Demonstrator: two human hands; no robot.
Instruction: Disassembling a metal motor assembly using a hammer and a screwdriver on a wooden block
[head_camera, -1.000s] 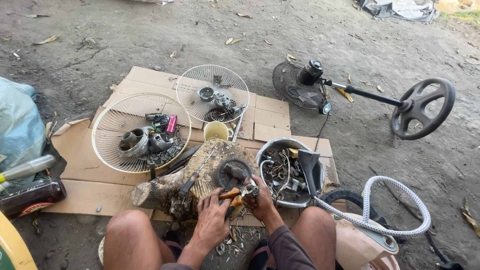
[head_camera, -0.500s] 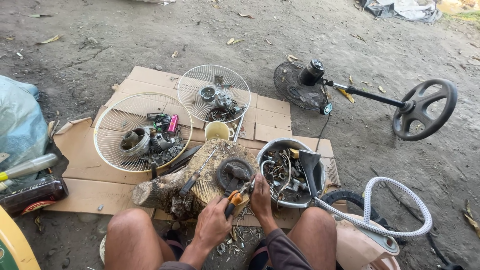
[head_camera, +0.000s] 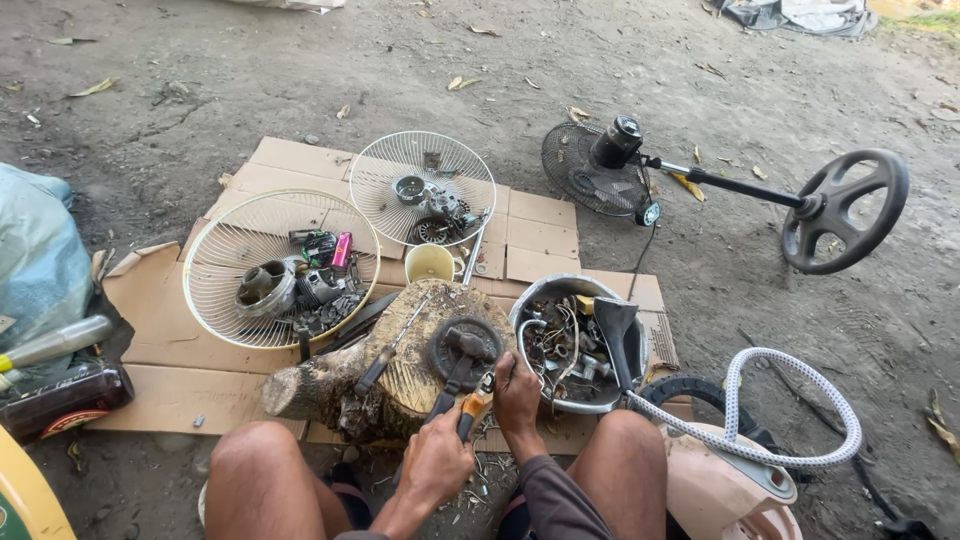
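Seen from above, near centre: left hand (head_camera: 437, 462) closed around the orange-and-black handles of pliers (head_camera: 468, 405); right hand (head_camera: 517, 392) curled just beside it, fingers resting against the round dark motor part (head_camera: 463, 347), grip on it hard to tell. Motor part lying on top of a tree stump (head_camera: 395, 378), with a dark-handled screwdriver (head_camera: 392, 345) laid across the stump's left side. Just right of the stump, a metal bowl (head_camera: 530, 300) full of wires and small parts. Under everything, flattened brown cardboard (head_camera: 530, 215) spread on the dirt. Left of centre, a large white fan guard (head_camera: 215, 265) holding motor pieces and a small pink item; farther off, a second white fan guard (head_camera: 400, 165). Between the guards and the stump, a yellow cup (head_camera: 432, 262). Far right, a black stand fan (head_camera: 620, 160) lying flat. At the far left edge, a dark bottle with a red and gold label (head_camera: 65, 400).
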